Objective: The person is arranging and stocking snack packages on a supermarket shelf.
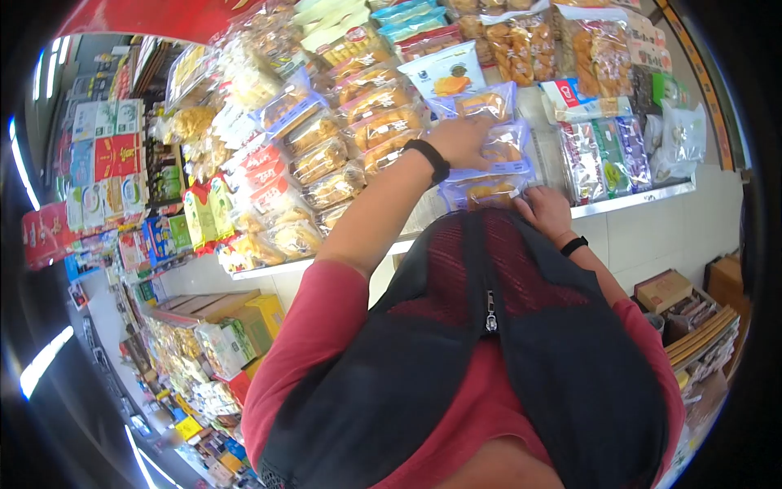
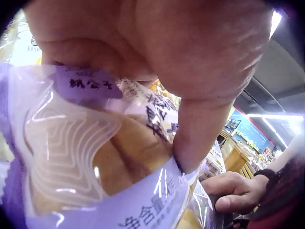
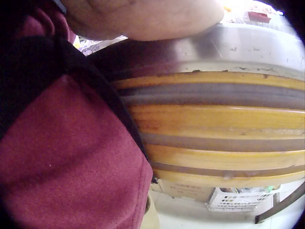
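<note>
Purple-and-clear packs of bread stand in a short column at the counter's front. My left hand (image 1: pixel 463 143) lies over the middle bread pack (image 1: pixel 503 145), its thumb (image 2: pixel 193 138) digging in along the pack's edge. In the left wrist view this bread pack (image 2: pixel 128 152) fills the lower left, brown bread showing through its window; the other fingertips are hidden there. Loosely bent, my right hand (image 1: pixel 547 210) rests at the counter's metal edge (image 1: pixel 635 200), fingertips beside the front bread pack (image 1: pixel 487 191). In the right wrist view only part of the right hand (image 3: pixel 152 16) shows, above that edge.
Rows of wrapped pastries (image 1: pixel 379 126) lie left of the purple column. On the right are slim upright packs (image 1: pixel 607 159) and clear bags (image 1: pixel 683 143). Bagged twisted bread (image 1: pixel 521 49) stands behind. Yellow wooden slats (image 3: pixel 219 119) run below the counter edge, with a white basket (image 3: pixel 238 199) lower down.
</note>
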`<act>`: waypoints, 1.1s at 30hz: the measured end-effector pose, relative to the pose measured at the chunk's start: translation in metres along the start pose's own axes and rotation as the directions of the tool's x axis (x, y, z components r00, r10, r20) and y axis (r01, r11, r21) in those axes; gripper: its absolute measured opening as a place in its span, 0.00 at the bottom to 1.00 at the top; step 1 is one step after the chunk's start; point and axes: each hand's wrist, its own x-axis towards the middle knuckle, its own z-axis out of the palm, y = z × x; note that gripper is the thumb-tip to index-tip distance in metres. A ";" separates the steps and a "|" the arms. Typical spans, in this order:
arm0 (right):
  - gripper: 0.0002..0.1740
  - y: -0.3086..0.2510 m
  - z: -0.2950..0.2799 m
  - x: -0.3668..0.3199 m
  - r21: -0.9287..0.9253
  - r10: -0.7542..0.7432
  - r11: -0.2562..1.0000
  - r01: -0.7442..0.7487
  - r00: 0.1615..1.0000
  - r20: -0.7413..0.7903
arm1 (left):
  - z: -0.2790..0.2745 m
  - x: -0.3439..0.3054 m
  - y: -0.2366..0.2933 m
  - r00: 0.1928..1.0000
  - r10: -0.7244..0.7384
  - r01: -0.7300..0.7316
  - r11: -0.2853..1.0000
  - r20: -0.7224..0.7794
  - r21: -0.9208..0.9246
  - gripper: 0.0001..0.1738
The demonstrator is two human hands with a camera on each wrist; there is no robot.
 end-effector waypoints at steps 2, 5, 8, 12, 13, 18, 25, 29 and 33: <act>0.20 0.000 0.000 -0.001 0.011 -0.021 1.000 0.021 1.000 0.002 | -0.006 -0.006 0.004 1.000 -0.029 0.029 0.997 0.003 -0.074 0.45; 0.19 0.003 0.003 0.000 0.015 -0.032 0.999 0.032 0.999 0.003 | -0.023 -0.029 0.002 0.987 -0.013 -0.001 0.996 -0.160 -0.084 0.42; 0.19 0.005 0.004 0.001 0.014 -0.034 0.999 0.034 0.999 -0.002 | -0.059 -0.074 -0.010 0.921 -0.006 -0.036 0.994 -0.391 -0.099 0.42; 0.19 0.004 0.004 0.000 0.038 -0.048 0.998 0.048 0.999 -0.004 | -0.102 -0.137 -0.068 0.833 -0.178 0.197 0.980 -0.524 -0.019 0.44; 0.19 0.004 0.004 0.000 0.041 -0.052 0.998 0.052 0.999 -0.004 | -0.112 -0.150 -0.084 0.831 -0.265 0.296 0.955 -0.489 -0.015 0.44; 0.18 0.006 0.004 0.000 0.020 -0.048 0.999 0.048 0.999 -0.003 | -0.121 -0.193 -0.168 0.781 -0.436 0.557 0.810 -0.446 0.183 0.44; 0.19 0.004 0.003 -0.001 0.054 -0.040 0.998 0.042 0.998 -0.039 | -0.093 -0.189 -0.209 0.734 -0.606 0.678 0.634 -0.306 0.371 0.42; 0.19 0.003 0.002 -0.001 0.059 -0.032 0.998 0.034 0.999 -0.033 | -0.079 -0.181 -0.209 0.694 -0.640 0.719 0.640 -0.330 0.270 0.39; 0.19 0.003 0.003 -0.001 0.059 -0.028 0.998 0.030 0.999 -0.029 | -0.070 -0.179 -0.209 0.683 -0.668 0.729 0.648 -0.296 0.219 0.37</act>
